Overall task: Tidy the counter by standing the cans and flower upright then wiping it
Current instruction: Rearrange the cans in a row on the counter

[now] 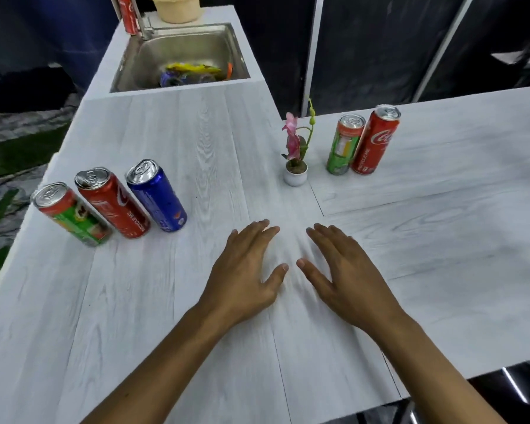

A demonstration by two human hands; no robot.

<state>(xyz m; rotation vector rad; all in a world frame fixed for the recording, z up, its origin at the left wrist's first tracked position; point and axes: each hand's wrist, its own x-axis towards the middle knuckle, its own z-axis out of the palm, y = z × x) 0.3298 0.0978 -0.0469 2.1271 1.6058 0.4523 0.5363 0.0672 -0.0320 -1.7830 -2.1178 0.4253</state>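
With left hand [245, 276] and right hand [349, 276] flat, fingers straight and slightly spread, on what seems a thin white cloth [288, 240] mid-counter [166, 316], press evenly and sweep wide, skirting the upright blue can [156, 195] and potted flower [295, 162] beyond.

Counter [166, 301] matt pale woodgrain; cans [153, 194] glossy metal; sink [196, 44] brushed steel
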